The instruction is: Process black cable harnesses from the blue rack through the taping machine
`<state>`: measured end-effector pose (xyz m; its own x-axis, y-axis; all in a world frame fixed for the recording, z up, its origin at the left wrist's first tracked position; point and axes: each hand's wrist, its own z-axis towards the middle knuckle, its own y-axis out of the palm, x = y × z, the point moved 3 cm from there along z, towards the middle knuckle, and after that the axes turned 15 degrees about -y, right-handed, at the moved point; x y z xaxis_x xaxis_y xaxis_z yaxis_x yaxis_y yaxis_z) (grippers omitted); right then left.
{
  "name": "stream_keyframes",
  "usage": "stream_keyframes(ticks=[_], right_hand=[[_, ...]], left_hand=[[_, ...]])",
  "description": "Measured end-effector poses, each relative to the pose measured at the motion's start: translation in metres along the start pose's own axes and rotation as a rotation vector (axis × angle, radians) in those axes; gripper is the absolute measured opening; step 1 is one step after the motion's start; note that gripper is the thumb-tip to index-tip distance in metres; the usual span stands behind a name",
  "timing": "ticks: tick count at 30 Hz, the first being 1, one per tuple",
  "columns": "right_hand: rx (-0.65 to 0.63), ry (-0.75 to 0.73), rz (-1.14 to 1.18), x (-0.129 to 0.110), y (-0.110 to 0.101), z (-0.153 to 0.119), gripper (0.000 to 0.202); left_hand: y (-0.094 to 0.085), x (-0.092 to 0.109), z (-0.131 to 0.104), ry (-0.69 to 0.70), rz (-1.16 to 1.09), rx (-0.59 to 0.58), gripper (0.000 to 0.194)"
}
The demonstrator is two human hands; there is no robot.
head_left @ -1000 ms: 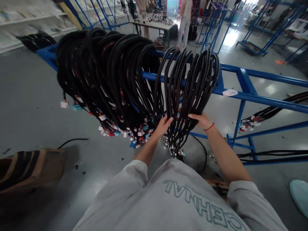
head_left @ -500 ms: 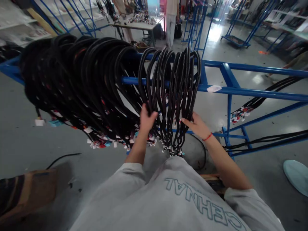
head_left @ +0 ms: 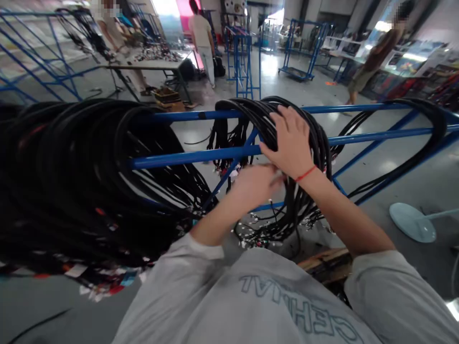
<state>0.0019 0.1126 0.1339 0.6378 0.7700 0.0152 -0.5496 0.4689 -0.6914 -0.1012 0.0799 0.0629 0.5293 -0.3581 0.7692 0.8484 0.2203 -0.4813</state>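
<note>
A bunch of black wire harnesses hangs over the two rails of a blue rack in front of me. My right hand rests on the upper part of this bunch, palm down with fingers spread. My left hand is just below and left of it, at the near side of the same harnesses. Motion smears its fingers, so their grip is unclear. White connectors dangle at the lower ends of the bunch.
A thick row of black harnesses fills the rack's left part. More cables drape over its right end. A round pale base stands on the floor at right. People and a table are farther back.
The harnesses under my hands have moved right along the rails and bunched together, leaving a gap from the left row. My right hand has gone up onto them; the view has tilted up and right.
</note>
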Motion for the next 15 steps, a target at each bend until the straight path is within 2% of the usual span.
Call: stream_keyframes(ticks=[3,5,8,10,12,15], right_hand=[[-0.052,0.033,-0.091,0.011,0.027,0.011,0.058],[-0.108,0.045,-0.143,0.010,0.031,0.013,0.055],[-0.231,0.055,-0.200,0.014,0.020,0.012,0.049],[-0.305,0.094,-0.233,0.032,0.002,0.004,0.047],[-0.341,0.173,-0.274,0.066,-0.022,-0.013,0.051],[-0.322,0.323,-0.351,0.136,-0.067,-0.050,0.055]], left_hand=[[-0.065,-0.014,0.017,-0.023,0.067,0.184,0.036],[-0.085,-0.012,0.026,-0.086,0.261,0.233,0.039],[-0.087,-0.004,0.031,-0.157,0.779,0.092,0.049],[-0.083,-0.001,0.027,-0.156,1.046,0.031,0.056],[-0.082,0.000,0.024,-0.136,1.147,0.054,0.059],[-0.081,-0.004,0.022,-0.094,1.153,0.096,0.058]])
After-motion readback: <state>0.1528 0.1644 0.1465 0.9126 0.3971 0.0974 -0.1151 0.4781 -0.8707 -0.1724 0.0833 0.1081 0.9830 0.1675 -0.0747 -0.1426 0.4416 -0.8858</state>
